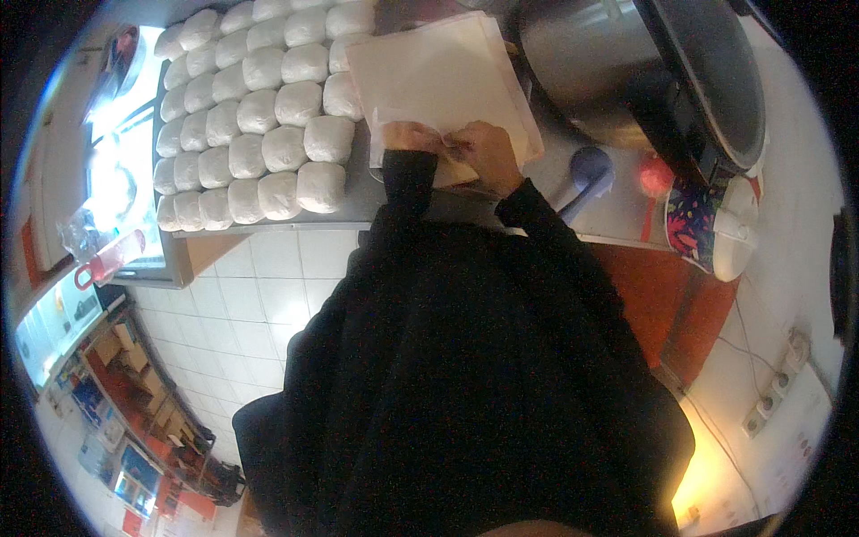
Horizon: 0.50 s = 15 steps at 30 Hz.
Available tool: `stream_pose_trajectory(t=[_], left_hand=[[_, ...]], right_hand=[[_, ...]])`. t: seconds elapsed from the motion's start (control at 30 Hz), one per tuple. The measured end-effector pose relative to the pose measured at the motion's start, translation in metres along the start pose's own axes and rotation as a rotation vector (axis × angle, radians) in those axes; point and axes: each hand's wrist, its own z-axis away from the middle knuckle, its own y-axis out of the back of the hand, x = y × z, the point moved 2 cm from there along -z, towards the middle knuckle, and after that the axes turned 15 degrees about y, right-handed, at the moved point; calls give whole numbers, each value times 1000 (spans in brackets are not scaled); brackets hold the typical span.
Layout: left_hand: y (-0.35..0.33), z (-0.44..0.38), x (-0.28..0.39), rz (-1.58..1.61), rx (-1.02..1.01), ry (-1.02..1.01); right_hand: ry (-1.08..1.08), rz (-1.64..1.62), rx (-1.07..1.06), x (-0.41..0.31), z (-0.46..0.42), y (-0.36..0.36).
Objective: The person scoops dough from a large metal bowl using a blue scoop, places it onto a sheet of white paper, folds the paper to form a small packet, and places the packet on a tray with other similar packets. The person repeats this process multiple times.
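Note:
A stack of pale, thin square sheets (436,74) lies on the metal counter in front of me, its edges uneven. My left hand (411,136) is at the near part of the stack, its fingers closed on a corner of a sheet. Close beside it, my right hand (486,153) pinches the same thin material; the fingertips of both hands almost meet. What exactly lies between the fingers is too small to tell. Left of the stack stand rows of rounded white wrapped portions (258,111), tightly packed; they look like dough balls in clear film.
A large metal pot (590,67) stands at the upper right. Nearer are a blue ladle (592,171), a red utensil (654,178) and a patterned container with a white lid (691,225). The counter's front edge (288,227) runs before me. A pink-handled jug (117,258) is at far left.

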Motion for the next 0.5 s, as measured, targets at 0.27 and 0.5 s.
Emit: stream_pose_trajectory(t=[0.27, 0.5], left_hand=[[52, -67, -32, 181, -510, -4], [54, -9, 28, -181, -456, -481]], right_hand=[[-55, 104, 20, 6, 28, -27], [-142, 155, 12, 0, 27, -33]])
